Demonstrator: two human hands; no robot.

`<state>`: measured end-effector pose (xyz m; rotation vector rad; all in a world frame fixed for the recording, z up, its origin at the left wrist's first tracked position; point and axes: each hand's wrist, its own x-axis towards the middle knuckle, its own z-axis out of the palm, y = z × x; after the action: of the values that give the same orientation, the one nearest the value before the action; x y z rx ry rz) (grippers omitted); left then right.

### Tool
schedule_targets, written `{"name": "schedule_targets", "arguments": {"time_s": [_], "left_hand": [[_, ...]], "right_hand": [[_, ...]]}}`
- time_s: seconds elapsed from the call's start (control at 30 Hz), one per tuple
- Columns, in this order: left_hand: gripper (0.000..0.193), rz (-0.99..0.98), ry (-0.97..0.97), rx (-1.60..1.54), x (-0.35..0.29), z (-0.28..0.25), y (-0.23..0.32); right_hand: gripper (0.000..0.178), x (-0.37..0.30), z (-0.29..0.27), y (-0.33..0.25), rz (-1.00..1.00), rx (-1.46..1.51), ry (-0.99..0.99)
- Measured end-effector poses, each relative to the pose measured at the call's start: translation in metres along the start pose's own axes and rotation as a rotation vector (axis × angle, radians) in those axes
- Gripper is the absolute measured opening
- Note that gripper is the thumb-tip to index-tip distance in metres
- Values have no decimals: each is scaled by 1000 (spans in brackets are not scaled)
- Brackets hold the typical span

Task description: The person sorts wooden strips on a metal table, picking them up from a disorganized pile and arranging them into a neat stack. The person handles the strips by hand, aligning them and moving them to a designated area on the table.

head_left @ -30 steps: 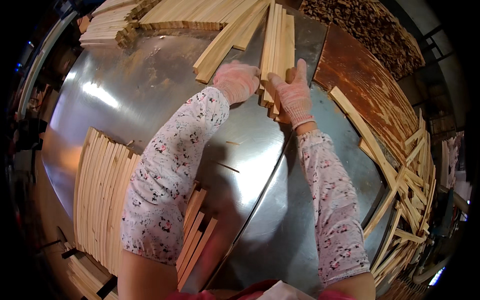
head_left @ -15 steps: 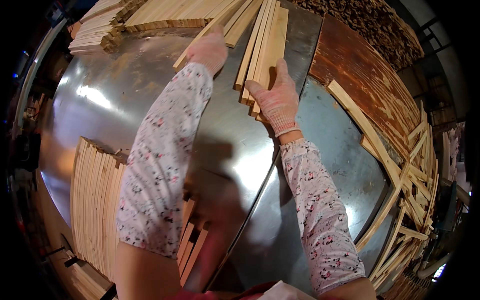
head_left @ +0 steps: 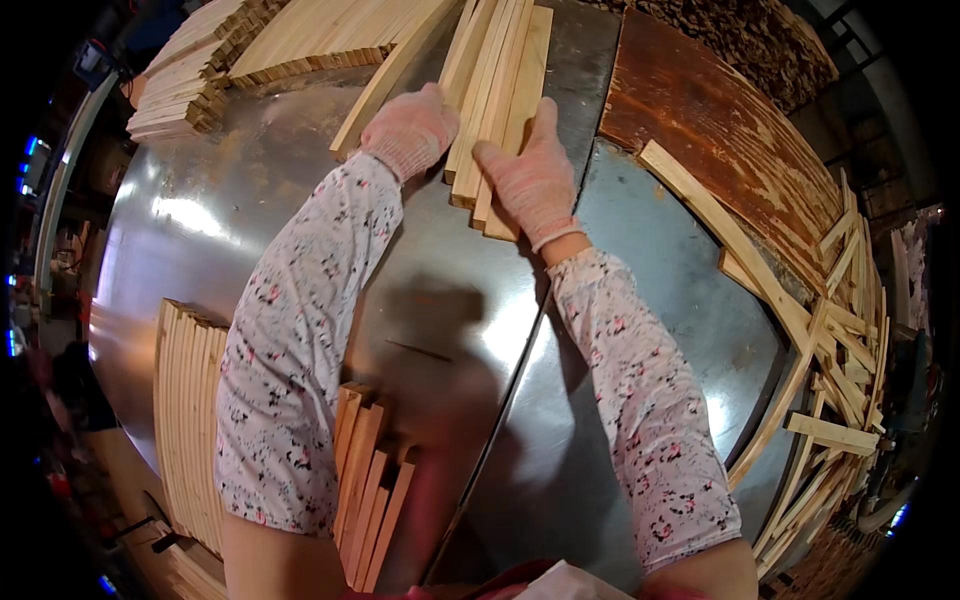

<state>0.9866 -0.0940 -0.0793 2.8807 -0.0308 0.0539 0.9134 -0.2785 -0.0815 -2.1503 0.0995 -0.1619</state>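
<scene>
Found right hand spread open, touching strip bundle along its right side; found left hand curled at bundle's left, cannot tell whether gripping.

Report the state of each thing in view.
Left hand, gloved, fingers curled; grip hidden.
Right hand, gloved, thumb spread from fingers.
Strips at the right hand, near ends staggered.
Strips at lower left, lined up side by side.
Strips beside left forearm, ends uneven.
Scrap pieces at right, jumbled, crossing.
Brown board, surface scuffed.
Metal table, shiny, stained in patches.
</scene>
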Motion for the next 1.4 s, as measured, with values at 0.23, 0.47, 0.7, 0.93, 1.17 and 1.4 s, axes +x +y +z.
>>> {"name": "schedule_targets", "arguments": {"time_s": [0.23,0.47,0.7,0.93,1.17,1.4], "left_hand": [[59,-119,-160,-287,-44,-46,-28],[70,60,-214,425,-84,-39,55],[52,-240,282,152,-20,8,-59],[53,-385,161,285,-20,-21,2],[71,-162,92,501,5,11,-44],[64,67,187,466,26,22,64]], "right_hand": [[77,47,51,18,51,928,-128],[24,49,15,41,-515,-42,-253],[69,-67,-213,83,-115,-528,158],[69,-182,-458,236,220,-1178,50],[56,-322,-410,159,158,-788,325],[110,-469,-343,164,816,-707,338]]}}
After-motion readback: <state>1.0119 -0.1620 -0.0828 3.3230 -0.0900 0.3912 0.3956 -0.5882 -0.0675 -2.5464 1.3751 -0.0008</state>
